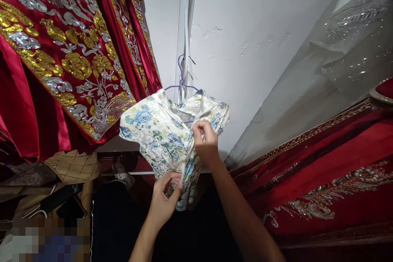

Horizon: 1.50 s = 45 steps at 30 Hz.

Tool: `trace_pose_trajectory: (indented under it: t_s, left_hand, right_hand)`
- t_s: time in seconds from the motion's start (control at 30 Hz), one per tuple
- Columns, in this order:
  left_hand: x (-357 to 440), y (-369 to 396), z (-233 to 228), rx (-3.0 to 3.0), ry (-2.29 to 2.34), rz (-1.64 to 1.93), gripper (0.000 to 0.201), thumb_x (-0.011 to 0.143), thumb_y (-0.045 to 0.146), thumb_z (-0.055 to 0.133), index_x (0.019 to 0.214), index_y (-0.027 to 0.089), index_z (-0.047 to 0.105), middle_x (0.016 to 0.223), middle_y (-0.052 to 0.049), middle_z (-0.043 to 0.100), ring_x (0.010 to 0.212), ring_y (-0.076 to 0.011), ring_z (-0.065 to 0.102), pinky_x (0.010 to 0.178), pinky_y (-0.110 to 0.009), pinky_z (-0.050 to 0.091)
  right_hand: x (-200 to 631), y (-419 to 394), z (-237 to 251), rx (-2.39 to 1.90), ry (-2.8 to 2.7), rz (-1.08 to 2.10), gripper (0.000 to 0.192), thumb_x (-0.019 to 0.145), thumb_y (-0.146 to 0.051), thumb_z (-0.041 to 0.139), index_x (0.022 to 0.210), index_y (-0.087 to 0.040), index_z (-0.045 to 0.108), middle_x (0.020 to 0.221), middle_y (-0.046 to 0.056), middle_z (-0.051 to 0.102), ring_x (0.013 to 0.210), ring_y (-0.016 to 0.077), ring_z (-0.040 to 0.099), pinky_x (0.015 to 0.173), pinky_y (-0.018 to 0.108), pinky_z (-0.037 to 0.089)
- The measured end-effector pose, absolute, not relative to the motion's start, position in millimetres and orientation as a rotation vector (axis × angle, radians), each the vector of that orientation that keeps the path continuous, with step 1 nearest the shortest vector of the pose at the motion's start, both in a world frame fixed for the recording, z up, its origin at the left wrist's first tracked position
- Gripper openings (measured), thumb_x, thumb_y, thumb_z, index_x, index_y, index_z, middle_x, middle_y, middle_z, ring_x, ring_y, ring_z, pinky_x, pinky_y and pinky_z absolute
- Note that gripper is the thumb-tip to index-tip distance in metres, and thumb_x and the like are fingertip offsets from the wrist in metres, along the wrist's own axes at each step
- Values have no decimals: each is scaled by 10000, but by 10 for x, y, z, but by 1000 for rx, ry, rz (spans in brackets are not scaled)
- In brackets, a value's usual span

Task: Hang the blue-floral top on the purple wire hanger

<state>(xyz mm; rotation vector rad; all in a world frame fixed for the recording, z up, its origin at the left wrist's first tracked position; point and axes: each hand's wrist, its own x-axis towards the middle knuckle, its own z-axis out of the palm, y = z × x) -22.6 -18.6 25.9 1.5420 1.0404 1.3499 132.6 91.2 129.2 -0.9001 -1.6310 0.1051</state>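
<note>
A white short-sleeved dress [167, 135] with blue and yellow flowers hangs in front of me on a purple hanger [180, 75]. Its front edges overlap at the neckline. My left hand [166, 192] pinches the front edge of the dress at about waist height, thumb against fingers. Higher up, my right hand [206, 141] is closed on the front edge just below the collar, with the fingers curled in. The cloth inside each grip is mostly hidden.
Red garments with gold and silver sequins [78, 65] hang at the left. At the right are a sheer glittery fabric [346, 53] and a red embellished garment [325, 172]. A white wall [233, 16] stands behind; a shoe [124, 177] and a black device [72, 206] lie low left.
</note>
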Motion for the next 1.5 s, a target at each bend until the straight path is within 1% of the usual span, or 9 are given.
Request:
trace_pose_trajectory:
  t_s: [0.17, 0.3, 0.43, 0.53, 0.73, 1.1, 1.3, 1.4, 1.5]
  left_hand:
    - [-380, -116, 272, 1702, 1117, 1200, 143, 959, 314, 559, 947, 192, 632, 867, -40, 623, 826, -179, 614, 763, -279, 496]
    - [-696, 123, 467, 1859, 1194, 1127, 158, 960, 308, 557, 936, 200, 670, 882, -39, 670, 828, -187, 635, 776, -298, 498]
    - [-825, 515, 1120, 1996, 1219, 1400, 233, 956, 309, 578, 1151, 232, 681, 1061, -57, 710, 962, -207, 663, 862, -321, 504]
    - [-680, 830, 1748, 2173, 1109, 1619, 359, 972, 275, 555, 1326, 239, 604, 1043, -49, 712, 896, -176, 660, 869, -314, 495]
    - [-377, 1143, 2302, 2399, 1070, 1621, 215, 967, 310, 567, 877, 151, 681, 772, -11, 651, 728, -145, 585, 718, -264, 444]
    - [-1158, 1531, 2189, 1354, 988, 2249, 123, 887, 225, 657, 792, 156, 620, 716, 22, 572, 637, -83, 525, 626, -186, 445]
    - [-1586, 1596, 1544, 544, 971, 1976, 301, 931, 195, 547, 660, 193, 417, 525, 63, 408, 491, -69, 454, 598, -172, 477]
    - [-1404, 1475, 1068, 568, 1025, 1847, 281, 919, 175, 519, 651, 189, 438, 522, 49, 463, 500, -76, 494, 609, -184, 482]
    - [-1109, 1320, 678, 668, 1046, 1639, 170, 846, 187, 597, 683, 154, 562, 597, -1, 600, 579, -115, 579, 628, -230, 492]
  right_hand:
    - [1316, 1466, 2020, -813, -1707, -140, 76, 966, -214, 473, 916, -217, 532, 833, 25, 581, 717, 169, 516, 677, 303, 379]
    - [1291, 1434, 2126, -782, -1807, -174, 87, 962, -207, 467, 913, -211, 538, 839, 32, 600, 729, 170, 531, 675, 295, 378]
    - [1248, 1223, 2023, -772, -1852, -136, 120, 980, -201, 447, 914, -208, 547, 845, 34, 607, 739, 168, 543, 669, 291, 382]
    - [1234, 1144, 2037, -742, -1816, -131, 134, 997, -224, 447, 932, -213, 564, 873, 44, 618, 786, 179, 570, 703, 299, 414]
    - [1355, 1276, 2105, -747, -1842, -180, 190, 1010, -300, 479, 1007, -226, 654, 888, 44, 686, 790, 183, 631, 741, 309, 459]
    - [1372, 1448, 1221, -688, -2341, -42, 288, 1022, -312, 441, 1120, -264, 707, 750, 2, 737, 645, 165, 658, 626, 263, 429]
    - [1231, 1196, 1102, -648, -2401, 158, 241, 1004, -315, 463, 1077, -279, 689, 778, -8, 753, 705, 151, 681, 651, 230, 427]
    - [1251, 1081, 1068, -631, -2341, 303, 167, 971, -334, 533, 1024, -293, 686, 711, -31, 719, 637, 141, 649, 633, 221, 427]
    - [1355, 982, 1048, -615, -2393, 293, 208, 998, -319, 468, 1044, -277, 667, 698, -25, 682, 605, 139, 613, 610, 233, 409]
